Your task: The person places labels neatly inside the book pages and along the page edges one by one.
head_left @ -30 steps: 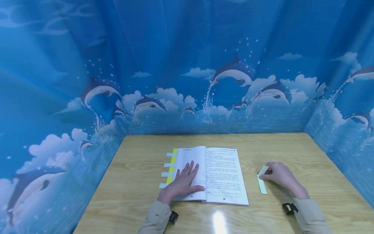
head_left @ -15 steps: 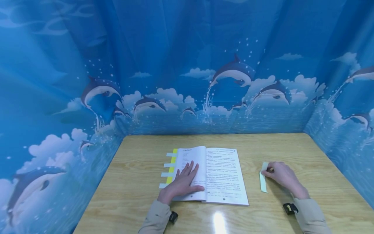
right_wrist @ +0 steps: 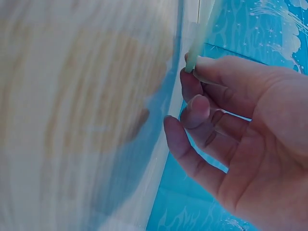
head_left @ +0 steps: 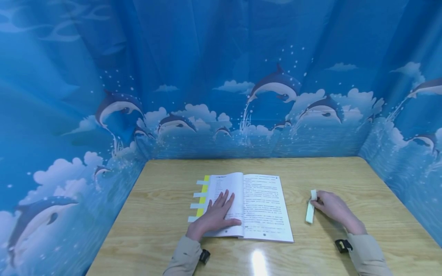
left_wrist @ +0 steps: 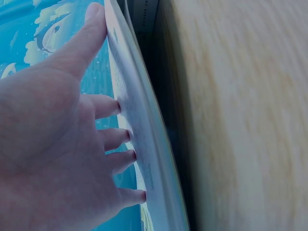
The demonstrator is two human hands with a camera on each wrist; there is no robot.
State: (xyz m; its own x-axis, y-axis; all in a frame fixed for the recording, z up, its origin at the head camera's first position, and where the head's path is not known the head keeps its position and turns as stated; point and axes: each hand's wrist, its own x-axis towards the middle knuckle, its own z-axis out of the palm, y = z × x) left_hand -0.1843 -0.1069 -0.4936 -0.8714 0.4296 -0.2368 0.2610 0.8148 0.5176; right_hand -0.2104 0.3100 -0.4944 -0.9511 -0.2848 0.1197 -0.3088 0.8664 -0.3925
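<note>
An open book (head_left: 264,203) with printed pages lies on the wooden table. Across its left page rests my left hand (head_left: 217,214), fingers spread and straight, thumb toward the spine; the left wrist view shows the fingertips touching the paper. To the right of the book, my right hand (head_left: 333,207) pinches a pale green paper strip (head_left: 310,212) between thumb and index finger. The strip's upper part looks bent near the fingertips, and its lower part points toward the table's front. In the right wrist view the strip (right_wrist: 196,48) appears edge-on, with the other fingers loosely curled.
Several pale tabs (head_left: 197,206) stick out from the book's left side, over a yellow edge (head_left: 204,188). The wooden table (head_left: 165,184) meets a blue dolphin-print curtain (head_left: 207,76) at the back and sides. Glare (head_left: 259,262) shines near the front.
My right hand has shifted slightly right, and the strip in it has changed its angle, with its upper end now bent at the fingers. My left hand and the book stay put.
</note>
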